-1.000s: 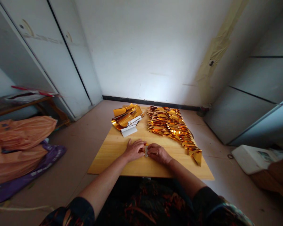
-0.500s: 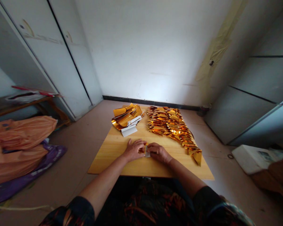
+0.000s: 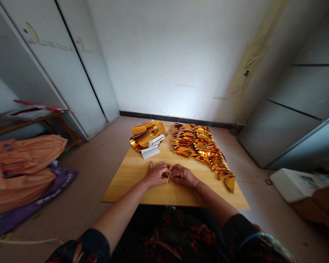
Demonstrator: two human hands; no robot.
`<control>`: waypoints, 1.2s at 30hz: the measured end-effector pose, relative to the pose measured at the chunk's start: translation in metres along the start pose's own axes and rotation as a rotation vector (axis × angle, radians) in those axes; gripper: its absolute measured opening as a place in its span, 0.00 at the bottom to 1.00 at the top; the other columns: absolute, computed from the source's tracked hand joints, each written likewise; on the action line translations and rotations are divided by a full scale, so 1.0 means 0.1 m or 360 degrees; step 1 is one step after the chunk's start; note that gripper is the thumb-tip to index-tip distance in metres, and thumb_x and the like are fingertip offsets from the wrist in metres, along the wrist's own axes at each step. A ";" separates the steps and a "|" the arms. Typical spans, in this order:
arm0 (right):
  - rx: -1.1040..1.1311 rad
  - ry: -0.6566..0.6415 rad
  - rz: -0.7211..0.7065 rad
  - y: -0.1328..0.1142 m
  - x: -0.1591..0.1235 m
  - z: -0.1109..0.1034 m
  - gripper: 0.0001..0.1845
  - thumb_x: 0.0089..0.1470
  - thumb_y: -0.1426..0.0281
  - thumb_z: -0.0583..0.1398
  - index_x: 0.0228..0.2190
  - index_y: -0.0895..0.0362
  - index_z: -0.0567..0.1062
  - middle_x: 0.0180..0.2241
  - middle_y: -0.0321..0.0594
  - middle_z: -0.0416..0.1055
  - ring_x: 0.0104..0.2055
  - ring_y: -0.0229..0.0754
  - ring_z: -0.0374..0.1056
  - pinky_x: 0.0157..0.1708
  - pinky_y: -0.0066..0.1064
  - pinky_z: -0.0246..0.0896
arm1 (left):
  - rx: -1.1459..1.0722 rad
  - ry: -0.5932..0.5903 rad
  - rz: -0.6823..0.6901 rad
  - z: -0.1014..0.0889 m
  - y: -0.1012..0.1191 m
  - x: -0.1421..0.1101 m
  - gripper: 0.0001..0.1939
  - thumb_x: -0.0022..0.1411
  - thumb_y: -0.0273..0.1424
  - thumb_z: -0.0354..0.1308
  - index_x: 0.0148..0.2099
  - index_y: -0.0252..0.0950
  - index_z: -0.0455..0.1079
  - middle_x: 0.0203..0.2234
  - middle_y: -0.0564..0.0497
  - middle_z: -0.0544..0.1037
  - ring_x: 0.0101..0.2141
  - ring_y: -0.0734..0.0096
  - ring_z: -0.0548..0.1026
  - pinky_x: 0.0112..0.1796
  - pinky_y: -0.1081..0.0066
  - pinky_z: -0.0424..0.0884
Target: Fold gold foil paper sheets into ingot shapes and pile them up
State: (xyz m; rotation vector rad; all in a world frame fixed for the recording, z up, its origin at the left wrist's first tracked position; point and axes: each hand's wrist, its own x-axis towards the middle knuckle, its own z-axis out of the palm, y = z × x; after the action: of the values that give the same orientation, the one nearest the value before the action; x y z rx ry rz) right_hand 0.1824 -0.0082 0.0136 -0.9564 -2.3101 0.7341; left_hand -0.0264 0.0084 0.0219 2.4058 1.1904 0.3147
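My left hand [image 3: 157, 174] and my right hand [image 3: 184, 176] meet over the near middle of a wooden board [image 3: 137, 191]. Between their fingertips is a small piece of gold foil paper [image 3: 165, 175], mostly hidden by the fingers. Both hands are closed on it, the left from one side and the right from the other. Beyond the left hand lies a loose heap of gold foil sheets [image 3: 146, 138], with pale folded paper [image 3: 150, 152] at its front. Overlapping rows of folded gold foil pieces [image 3: 193, 142] spread beyond the right hand, trailing down the board's right side.
Orange cloth [image 3: 24, 157] and a purple bag [image 3: 52, 186] lie on the left, beside a low wooden bench [image 3: 52, 117]. A white box [image 3: 290, 184] stands on the floor at right. Cabinets [image 3: 57, 65] and a wall [image 3: 164, 65] enclose the area.
My right hand's fingers have moved slightly left, toward the left hand. The pale face of the paper between the hands, visible before, is now mostly covered or folded over.
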 end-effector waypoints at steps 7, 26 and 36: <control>-0.0069 -0.0172 0.0025 0.01 0.06 -0.06 0.07 0.54 0.69 0.60 0.33 0.53 0.79 0.40 0.40 0.69 0.42 0.38 0.67 0.44 0.28 0.61 | -0.0006 0.0005 0.0012 0.00 -0.01 -0.01 0.07 0.53 0.37 0.58 0.34 0.42 0.68 0.57 0.54 0.66 0.59 0.56 0.57 0.56 0.38 0.37; -0.0151 -0.0229 0.0197 0.03 0.13 -0.04 0.05 0.53 0.69 0.61 0.31 0.56 0.77 0.37 0.38 0.68 0.39 0.37 0.65 0.39 0.26 0.60 | 0.0050 -0.0044 -0.0027 -0.04 0.07 -0.01 0.11 0.49 0.37 0.61 0.35 0.41 0.67 0.58 0.54 0.65 0.60 0.54 0.56 0.57 0.39 0.38; -0.0558 -0.0313 0.0480 -0.21 0.24 -0.05 0.12 0.56 0.62 0.57 0.28 0.58 0.74 0.35 0.38 0.67 0.34 0.34 0.63 0.31 0.24 0.54 | 0.0092 -0.0047 0.0022 0.04 -0.06 0.01 0.13 0.50 0.39 0.60 0.39 0.42 0.68 0.58 0.53 0.64 0.60 0.54 0.56 0.57 0.41 0.37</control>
State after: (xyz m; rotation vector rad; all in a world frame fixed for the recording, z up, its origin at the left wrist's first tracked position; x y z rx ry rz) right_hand 0.1611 -0.0012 0.0376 -1.4730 -2.5499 0.5677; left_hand -0.0283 0.0113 0.0161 2.4603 1.1854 0.2513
